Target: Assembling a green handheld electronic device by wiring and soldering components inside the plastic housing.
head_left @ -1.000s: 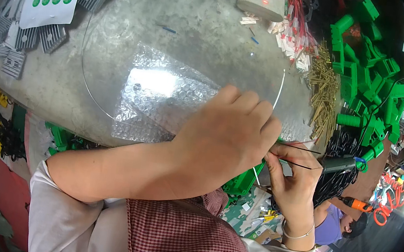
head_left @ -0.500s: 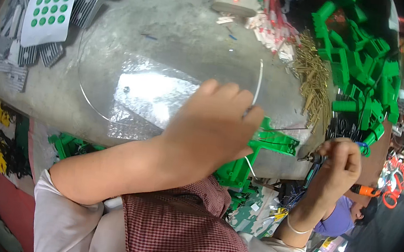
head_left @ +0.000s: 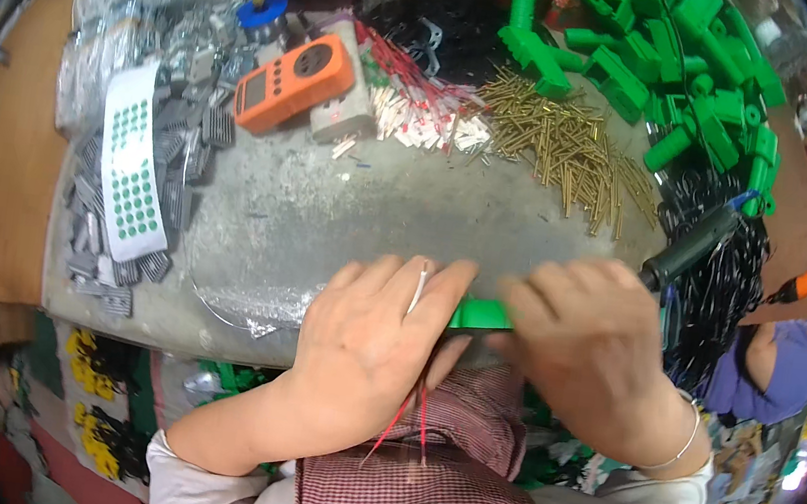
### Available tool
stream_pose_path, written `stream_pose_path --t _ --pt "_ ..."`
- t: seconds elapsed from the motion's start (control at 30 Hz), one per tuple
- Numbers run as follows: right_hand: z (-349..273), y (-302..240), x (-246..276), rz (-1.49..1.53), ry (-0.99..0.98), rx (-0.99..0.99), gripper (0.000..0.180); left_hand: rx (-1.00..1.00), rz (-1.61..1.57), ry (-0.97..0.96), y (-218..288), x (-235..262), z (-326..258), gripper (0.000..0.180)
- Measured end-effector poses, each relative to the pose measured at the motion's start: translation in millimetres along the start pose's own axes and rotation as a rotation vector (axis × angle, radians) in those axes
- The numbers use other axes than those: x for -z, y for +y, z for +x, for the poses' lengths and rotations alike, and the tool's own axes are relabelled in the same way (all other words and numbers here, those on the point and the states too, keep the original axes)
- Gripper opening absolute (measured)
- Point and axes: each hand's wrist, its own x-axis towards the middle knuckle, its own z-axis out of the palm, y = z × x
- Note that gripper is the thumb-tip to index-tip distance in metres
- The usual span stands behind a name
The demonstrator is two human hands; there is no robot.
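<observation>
My left hand [head_left: 368,333] closes on the left end of a green plastic housing [head_left: 479,314], just above my lap. A thin white wire [head_left: 418,292] sticks up between its thumb and fingers. Two red wires [head_left: 422,424] hang below that hand. Curled and blurred, my right hand [head_left: 585,350] is at the housing's right end, covering much of it. Beyond the right hand, a black-handled tool [head_left: 691,249] like a soldering iron leans over black cables [head_left: 707,320]; it appears apart from the fingers.
Brass pins [head_left: 574,137], white-tipped red wires [head_left: 430,119] and green housings [head_left: 637,69] are heaped at the back. An orange meter [head_left: 295,85] lies near grey finned pieces [head_left: 174,148] and a sticker sheet [head_left: 137,164]. Clear plastic film [head_left: 260,310] lies left. A person in purple [head_left: 777,368] is at right.
My view has shifted, showing more of the table's back. My right hand has left the dark tool and come to the housing, now lifted and turned between both hands. Red wires now show below.
</observation>
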Motion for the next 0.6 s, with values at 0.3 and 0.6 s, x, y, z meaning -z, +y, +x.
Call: stream_pose_path --t 0.3,0.6 --pt "10 -9 -9 0.209 0.021 0.039 0.030 -0.055 0.128 0.126 -7 -19 -3 0.042" --pt "20 -3 -3 0.301 0.055 0.058 0.039 -0.111 -0.179 0.101 -21 -3 0 0.051"
